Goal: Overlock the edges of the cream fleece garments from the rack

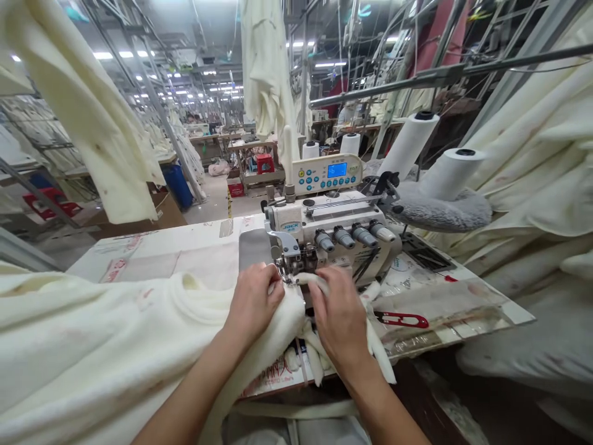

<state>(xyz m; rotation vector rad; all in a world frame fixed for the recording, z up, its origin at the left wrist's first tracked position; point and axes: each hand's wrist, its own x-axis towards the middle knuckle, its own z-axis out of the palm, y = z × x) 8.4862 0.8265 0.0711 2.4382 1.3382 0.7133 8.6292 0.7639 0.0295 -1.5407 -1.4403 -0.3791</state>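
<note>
A cream fleece garment spreads over the left of the table and up to the overlock sewing machine. Beside the presser foot, my left hand has its fingers closed on the garment's edge. Just right of the needle area, my right hand pinches a narrow cream fabric strip that runs to the foot. Its fingertips are partly hidden. Loose strip ends hang below, between my hands. Red-handled thread snips lie to the right of my right hand.
White thread cones stand behind the machine, near a grey fluffy pad. Cream garments hang at the upper left and centre, and a large cream pile fills the right. A lit control panel tops the machine.
</note>
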